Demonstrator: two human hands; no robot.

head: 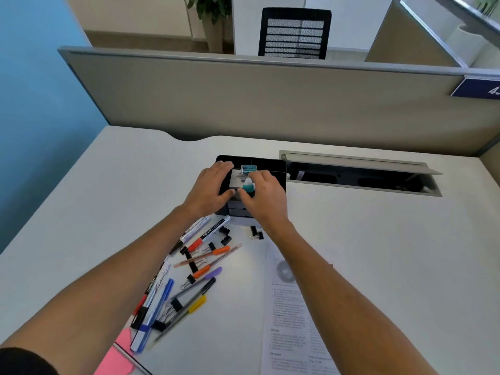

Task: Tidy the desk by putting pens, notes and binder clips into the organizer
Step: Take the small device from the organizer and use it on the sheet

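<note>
Head view: over the black organizer [276,169], a grey card with a teal clip [248,186] is pinched by the right hand [263,197] and steadied by the left hand [209,185], fingers curled, and could be dropped among pens [159,301] nearer than the organizer if pressed unevenly.

Bright, even daylight fills my view, strongest at the far right. My surface [365,253] glows pale with hardly a shadow; only soft dark patches sit under my hands [211,190] and the pens [205,255]. The wide lens bows the partition [243,98] and stretches my forearms at the near edges. The printed sheet [292,320] looks soft and smeared, its text unreadable.
</note>
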